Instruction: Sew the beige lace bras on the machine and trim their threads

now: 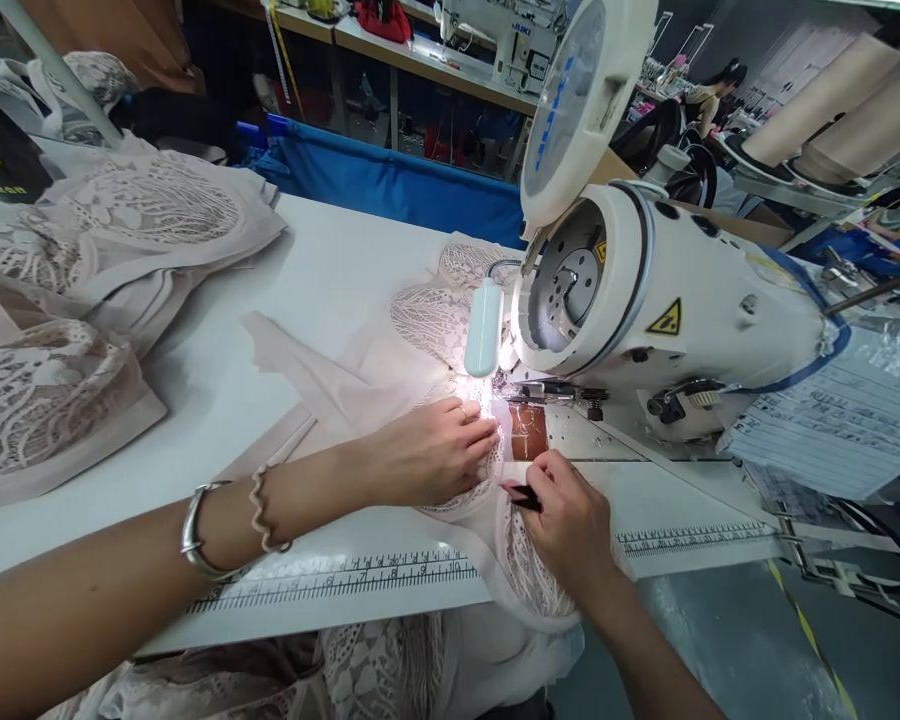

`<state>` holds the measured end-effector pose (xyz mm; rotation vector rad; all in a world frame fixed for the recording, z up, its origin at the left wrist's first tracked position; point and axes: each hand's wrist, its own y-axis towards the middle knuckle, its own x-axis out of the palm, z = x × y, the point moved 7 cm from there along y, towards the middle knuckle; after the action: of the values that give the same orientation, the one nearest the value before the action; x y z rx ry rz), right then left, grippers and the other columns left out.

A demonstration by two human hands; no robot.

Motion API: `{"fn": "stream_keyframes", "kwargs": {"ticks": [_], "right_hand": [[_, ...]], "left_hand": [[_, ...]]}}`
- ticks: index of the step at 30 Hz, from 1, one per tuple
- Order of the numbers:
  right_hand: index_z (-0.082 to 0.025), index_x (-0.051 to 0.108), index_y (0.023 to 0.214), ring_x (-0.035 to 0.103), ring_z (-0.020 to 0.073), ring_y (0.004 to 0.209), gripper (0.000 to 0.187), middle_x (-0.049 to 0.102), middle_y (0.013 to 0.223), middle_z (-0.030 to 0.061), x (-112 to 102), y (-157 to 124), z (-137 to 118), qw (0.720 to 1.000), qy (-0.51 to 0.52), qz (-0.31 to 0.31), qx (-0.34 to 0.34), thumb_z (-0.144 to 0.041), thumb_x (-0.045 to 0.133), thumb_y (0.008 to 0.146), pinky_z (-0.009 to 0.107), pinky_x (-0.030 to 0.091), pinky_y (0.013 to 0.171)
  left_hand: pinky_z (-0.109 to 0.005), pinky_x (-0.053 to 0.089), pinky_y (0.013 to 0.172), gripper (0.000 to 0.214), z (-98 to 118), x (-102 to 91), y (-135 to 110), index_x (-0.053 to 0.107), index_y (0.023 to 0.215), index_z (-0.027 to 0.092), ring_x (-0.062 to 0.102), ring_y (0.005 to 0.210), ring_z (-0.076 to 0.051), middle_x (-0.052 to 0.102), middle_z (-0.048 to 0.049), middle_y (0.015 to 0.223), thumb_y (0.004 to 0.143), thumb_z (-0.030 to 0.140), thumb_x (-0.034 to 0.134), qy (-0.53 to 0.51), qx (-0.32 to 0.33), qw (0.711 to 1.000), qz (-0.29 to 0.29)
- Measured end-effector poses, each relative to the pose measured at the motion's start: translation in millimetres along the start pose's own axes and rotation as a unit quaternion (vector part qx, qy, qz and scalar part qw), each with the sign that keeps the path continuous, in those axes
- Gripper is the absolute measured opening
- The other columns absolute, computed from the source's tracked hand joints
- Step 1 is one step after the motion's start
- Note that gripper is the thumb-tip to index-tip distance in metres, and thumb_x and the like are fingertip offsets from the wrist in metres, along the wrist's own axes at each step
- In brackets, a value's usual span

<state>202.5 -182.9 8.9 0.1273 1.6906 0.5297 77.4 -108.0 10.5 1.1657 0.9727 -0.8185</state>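
Note:
A beige lace bra (427, 320) lies across the sewing table, partly under the lit needle area of the sewing machine (675, 290). My left hand (439, 455) is on its lace just before the needle, fingers bent close together and closed on the fabric; the fingertips are partly hidden. To the right and nearer me, my right hand (570, 510) is closed around a small dark tool with a pinkish tip (523, 495), which looks like thread snips. Beneath that hand a lace cup (529, 570) hangs over the table's front edge.
Stacked lace bras (157, 210) lie at the left. A printed ruler (390, 578) runs along the front edge. More lace pieces (375, 670) sit below the table. Behind it hangs blue cloth (397, 185). Thread cones (825, 100) stand at the right, and a person (709, 100) works farther back.

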Motion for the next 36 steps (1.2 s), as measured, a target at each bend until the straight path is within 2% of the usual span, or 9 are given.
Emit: {"fn": "stream_keyframes", "kwargs": {"ticks": [3, 6, 8, 10, 14, 18, 26, 32, 36], "right_hand": [[-0.020, 0.047, 0.067, 0.049, 0.0164, 0.054, 0.046, 0.051, 0.062, 0.0009, -1, 9, 7, 0.998, 0.017, 0.015, -0.052, -0.030, 0.040, 0.112, 0.030, 0.030, 0.054], [-0.016, 0.066, 0.101, 0.055, 0.0164, 0.052, 0.017, 0.059, 0.063, -0.0021, 0, 24, 24, 0.998, 0.040, -0.024, -0.029, -0.020, 0.050, 0.099, 0.028, 0.032, 0.053], [-0.022, 0.062, 0.132, 0.061, 0.0172, 0.058, 0.046, 0.067, 0.070, -0.0048, 8, 32, 30, 0.994, 0.026, -0.104, -0.016, -0.012, 0.057, 0.088, 0.027, 0.034, 0.054], [-0.031, 0.057, 0.143, 0.065, 0.0191, 0.064, 0.067, 0.071, 0.075, -0.0064, 16, 37, 33, 0.984, -0.019, -0.179, -0.009, -0.008, 0.061, 0.081, 0.027, 0.034, 0.055], [-0.032, 0.058, 0.145, 0.068, 0.0228, 0.071, 0.071, 0.073, 0.080, -0.0048, 25, 44, 34, 0.970, -0.068, -0.231, 0.005, -0.007, 0.064, 0.079, 0.029, 0.037, 0.056], [-0.029, 0.057, 0.146, 0.069, 0.0241, 0.074, 0.075, 0.073, 0.080, -0.0029, 29, 50, 34, 0.968, -0.080, -0.239, 0.001, -0.006, 0.063, 0.075, 0.029, 0.040, 0.059], [-0.031, 0.069, 0.133, 0.070, 0.0232, 0.086, 0.061, 0.074, 0.098, -0.0040, 28, 55, 39, 0.984, -0.032, -0.173, -0.027, -0.006, 0.065, 0.077, 0.028, 0.047, 0.065], [-0.033, 0.064, 0.138, 0.069, 0.0213, 0.080, 0.070, 0.074, 0.093, -0.0062, 29, 56, 44, 0.984, -0.017, -0.177, -0.022, -0.004, 0.062, 0.074, 0.026, 0.048, 0.063], [-0.029, 0.070, 0.131, 0.069, 0.0199, 0.091, 0.057, 0.074, 0.101, -0.0029, 28, 56, 44, 0.986, 0.029, -0.159, -0.048, -0.003, 0.061, 0.080, 0.025, 0.052, 0.079]], "left_hand": [[-0.041, 0.049, 0.092, 0.024, 0, 2.0, 1, 0.067, 0.105, 0.013, 0.063, 0.103, -0.024, 0.070, -0.0129, 0.109, 0.102, 0.027, 0.047, -0.005, 0.026, 1.000, -0.007], [-0.040, 0.048, 0.096, 0.029, -1, 1.7, 3, 0.067, 0.102, 0.015, 0.064, 0.100, -0.021, 0.072, -0.0098, 0.104, 0.103, 0.016, 0.039, -0.012, 0.032, 0.999, 0.006], [-0.040, 0.048, 0.097, 0.029, -2, 0.6, 4, 0.068, 0.104, 0.015, 0.064, 0.095, -0.020, 0.072, -0.0084, 0.101, 0.104, 0.017, 0.038, -0.022, 0.032, 0.999, 0.010], [-0.041, 0.048, 0.096, 0.029, -2, -1.4, 4, 0.068, 0.104, 0.016, 0.064, 0.092, -0.020, 0.072, -0.0081, 0.099, 0.105, 0.023, 0.040, -0.030, 0.028, 0.999, 0.013], [-0.038, 0.047, 0.092, 0.031, -3, -3.1, 4, 0.070, 0.094, 0.015, 0.062, 0.094, -0.021, 0.071, -0.0089, 0.096, 0.104, 0.029, 0.044, -0.035, 0.019, 0.999, 0.008], [-0.042, 0.041, 0.101, 0.031, -5, -1.9, 2, 0.071, 0.091, 0.016, 0.058, 0.111, -0.025, 0.069, -0.0101, 0.110, 0.104, 0.028, 0.045, -0.022, 0.010, 1.000, 0.005], [-0.043, 0.035, 0.103, 0.032, -12, 1.0, 1, 0.064, 0.115, 0.019, 0.059, 0.112, -0.025, 0.070, -0.0088, 0.110, 0.106, 0.035, 0.037, 0.003, -0.004, 1.000, -0.011], [-0.046, 0.032, 0.104, 0.033, -15, -2.9, 0, 0.065, 0.119, 0.019, 0.056, 0.118, -0.028, 0.067, -0.0119, 0.119, 0.105, 0.039, 0.043, 0.002, -0.023, 1.000, 0.006], [-0.047, 0.030, 0.106, 0.039, -17, -0.7, 0, 0.065, 0.119, 0.017, 0.057, 0.118, -0.028, 0.068, -0.0119, 0.117, 0.107, 0.039, 0.035, 0.004, -0.027, 1.000, -0.002]]}}
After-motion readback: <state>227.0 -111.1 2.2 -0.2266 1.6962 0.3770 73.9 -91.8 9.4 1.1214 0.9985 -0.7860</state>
